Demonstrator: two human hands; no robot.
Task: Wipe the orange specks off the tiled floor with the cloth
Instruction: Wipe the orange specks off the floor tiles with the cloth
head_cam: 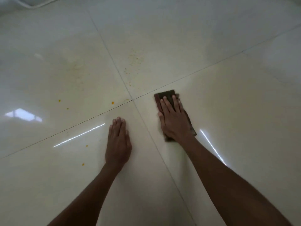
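Observation:
A dark brown folded cloth [167,95] lies flat on the glossy cream tiled floor [236,98], just right of where four tiles meet. My right hand [173,119] presses on it with straight fingers. My left hand [118,141] rests flat on the near left tile, fingers straight, holding nothing. Orange specks [112,102] dot the far left tile, with more orange specks [86,145] on the near left tile. A fine scatter of orange specks [133,60] and a faint smear lie on the far tile beyond the cloth.
Dark grout lines [97,115] cross near the middle. Bright light reflections streak the floor at left and right. A white curved edge [32,4] shows at the top left corner.

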